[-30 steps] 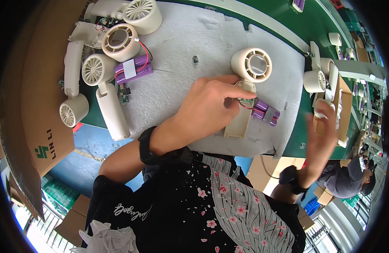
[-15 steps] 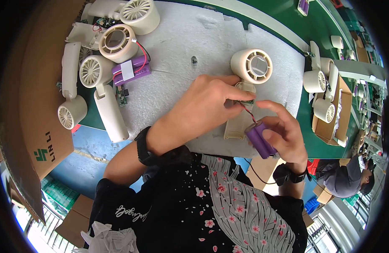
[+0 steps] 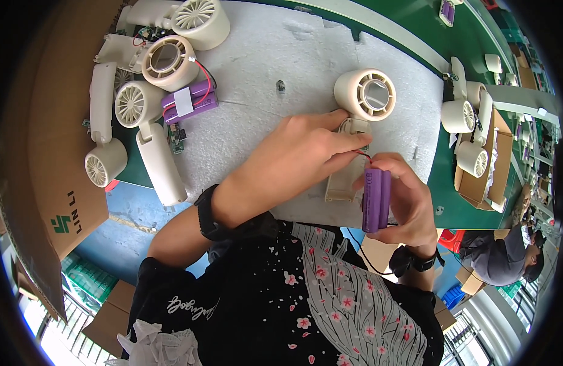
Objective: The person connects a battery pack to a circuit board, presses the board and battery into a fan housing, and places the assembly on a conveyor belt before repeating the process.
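My right hand (image 3: 409, 204) grips a purple two-cell battery pack (image 3: 375, 199) upright over the near edge of the white foam mat (image 3: 293, 61). My left hand (image 3: 293, 161) pinches the pack's red wire (image 3: 362, 154) between thumb and forefinger, just above the pack. Under both hands lies a cream handheld fan shell (image 3: 354, 128) with its round head pointing away and its handle open toward me.
Several cream fan parts (image 3: 153, 61) and another purple battery pack (image 3: 190, 100) with red wires lie at the far left. A cardboard box flap (image 3: 56, 183) stands at the left. More fan parts sit in a box (image 3: 476, 152) at the right. Another person (image 3: 507, 256) works at the lower right.
My right hand came in from the right with the purple battery pack and now holds it upright beside the fan handle. My left hand has closed its fingertips on the red wire.
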`<act>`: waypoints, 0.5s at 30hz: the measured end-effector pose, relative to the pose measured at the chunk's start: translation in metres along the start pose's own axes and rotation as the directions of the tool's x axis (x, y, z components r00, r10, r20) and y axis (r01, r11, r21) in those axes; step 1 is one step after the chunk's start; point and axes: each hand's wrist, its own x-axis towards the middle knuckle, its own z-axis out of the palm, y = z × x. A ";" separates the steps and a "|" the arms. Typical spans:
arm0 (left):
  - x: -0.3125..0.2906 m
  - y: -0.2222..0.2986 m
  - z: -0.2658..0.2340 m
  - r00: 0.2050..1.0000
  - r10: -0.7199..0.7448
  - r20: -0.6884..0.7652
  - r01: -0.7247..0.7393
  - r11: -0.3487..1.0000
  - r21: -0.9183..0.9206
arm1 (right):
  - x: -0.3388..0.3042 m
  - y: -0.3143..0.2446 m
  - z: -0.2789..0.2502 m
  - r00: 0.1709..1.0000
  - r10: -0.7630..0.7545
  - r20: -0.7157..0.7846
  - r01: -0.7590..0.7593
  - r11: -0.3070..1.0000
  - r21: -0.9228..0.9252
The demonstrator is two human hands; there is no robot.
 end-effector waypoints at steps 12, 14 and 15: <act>-0.003 -0.004 -0.001 0.999 0.032 -0.025 -0.032 0.999 -0.012 | 0.003 0.012 0.010 0.996 -0.055 -0.063 0.033 0.948 -0.316; -0.002 -0.004 -0.003 1.000 0.026 -0.009 -0.026 1.000 -0.010 | 0.004 0.015 0.012 0.995 -0.025 -0.092 -0.004 0.952 -0.305; -0.001 -0.003 -0.004 1.000 0.025 -0.010 -0.025 1.000 -0.011 | 0.003 0.019 0.011 0.992 -0.097 -0.083 0.072 0.963 -0.260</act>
